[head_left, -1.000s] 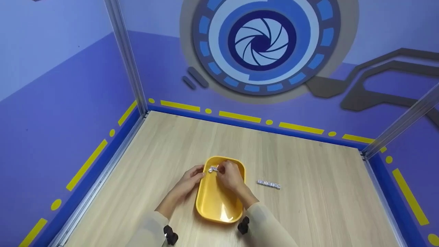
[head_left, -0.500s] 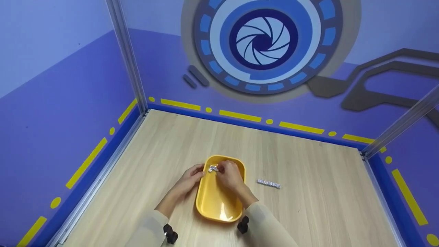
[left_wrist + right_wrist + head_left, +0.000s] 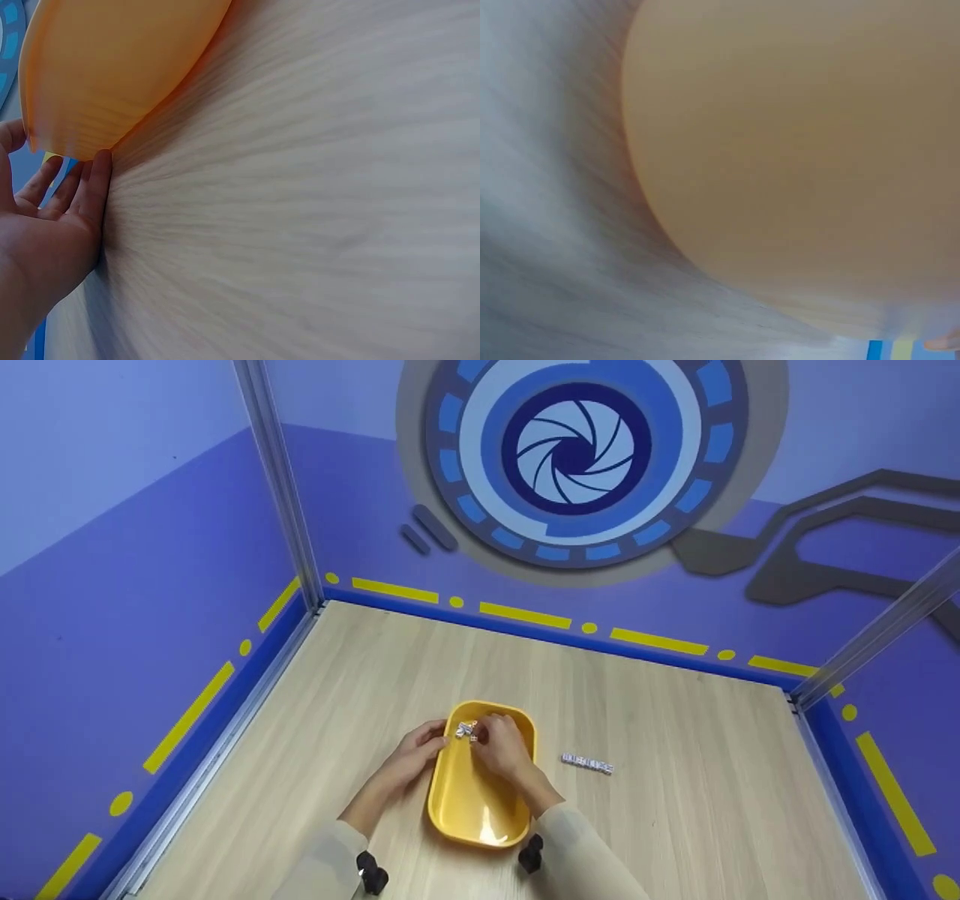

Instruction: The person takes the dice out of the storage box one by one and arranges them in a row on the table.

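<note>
A yellow tray with high rounded walls stands on the table. Small white cubes with dark marks lie at its far left inside. My left hand rests against the tray's left wall. In the left wrist view its thumb meets the rim, and the other fingers extend beneath the tray's outer side. My right hand reaches inside, fingers bent, tips right at the cubes. I cannot tell whether it pinches one. The right wrist view is filled by the tray's side. Right of the tray, similar cubes form a row.
The wooden table extends around the tray. Blue and purple printed panels enclose it at the back and sides, with metal posts at the corners.
The cubes at my right fingertips have shifted slightly, and one now shows nearer the front by the fingers. My left hand, the tray and the row of cubes stay in place.
</note>
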Demonstrator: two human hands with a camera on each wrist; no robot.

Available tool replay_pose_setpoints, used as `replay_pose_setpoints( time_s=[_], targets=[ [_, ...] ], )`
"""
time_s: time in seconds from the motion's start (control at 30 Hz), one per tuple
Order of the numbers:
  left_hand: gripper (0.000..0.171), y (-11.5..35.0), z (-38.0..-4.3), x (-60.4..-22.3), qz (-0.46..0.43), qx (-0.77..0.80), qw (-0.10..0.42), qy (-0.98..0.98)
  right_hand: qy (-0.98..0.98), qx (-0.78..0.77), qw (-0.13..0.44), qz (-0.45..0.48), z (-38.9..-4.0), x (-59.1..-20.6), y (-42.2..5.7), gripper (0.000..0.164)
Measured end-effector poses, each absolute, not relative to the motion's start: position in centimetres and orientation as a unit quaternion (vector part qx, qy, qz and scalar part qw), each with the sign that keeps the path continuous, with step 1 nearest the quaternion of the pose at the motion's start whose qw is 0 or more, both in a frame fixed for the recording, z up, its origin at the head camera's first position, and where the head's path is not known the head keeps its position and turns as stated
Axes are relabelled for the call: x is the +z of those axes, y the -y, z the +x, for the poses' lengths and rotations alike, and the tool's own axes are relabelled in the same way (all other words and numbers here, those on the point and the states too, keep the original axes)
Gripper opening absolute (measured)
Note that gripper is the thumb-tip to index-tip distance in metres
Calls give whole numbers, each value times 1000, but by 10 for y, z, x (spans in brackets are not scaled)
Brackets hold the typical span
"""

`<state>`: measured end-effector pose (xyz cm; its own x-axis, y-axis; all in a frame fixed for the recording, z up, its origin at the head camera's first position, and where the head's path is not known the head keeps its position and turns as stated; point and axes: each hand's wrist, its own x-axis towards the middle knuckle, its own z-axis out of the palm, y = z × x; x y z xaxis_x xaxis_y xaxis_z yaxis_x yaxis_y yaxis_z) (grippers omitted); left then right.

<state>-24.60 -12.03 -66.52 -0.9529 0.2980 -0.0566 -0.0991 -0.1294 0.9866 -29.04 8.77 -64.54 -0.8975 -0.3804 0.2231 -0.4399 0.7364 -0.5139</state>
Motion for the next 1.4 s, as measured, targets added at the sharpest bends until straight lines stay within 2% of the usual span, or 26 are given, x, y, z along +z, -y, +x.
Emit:
replay_pose_setpoints(
  time_s=[0.23,0.47,0.63,0.87,1.13,1.4],
  targets=[
    [51,121,-247,-665,72,740,123,-657,936,270,47,222,-289,-644,-86,6],
    [50,120,-244,-665,50,750,135,-646,930,284,35,230,-288,-642,-85,6],
    [48,121,-244,-664,57,742,140,-653,908,329,3,259,-287,-632,-87,10],
    [49,122,-241,-666,56,742,146,-652,880,377,-61,282,-280,-599,-112,11],
    [47,123,-242,-665,61,731,151,-663,883,386,-13,266,-282,-575,-178,12],
    [46,122,-244,-663,55,727,153,-667,896,382,45,221,-276,-580,-252,8]
  ],
)
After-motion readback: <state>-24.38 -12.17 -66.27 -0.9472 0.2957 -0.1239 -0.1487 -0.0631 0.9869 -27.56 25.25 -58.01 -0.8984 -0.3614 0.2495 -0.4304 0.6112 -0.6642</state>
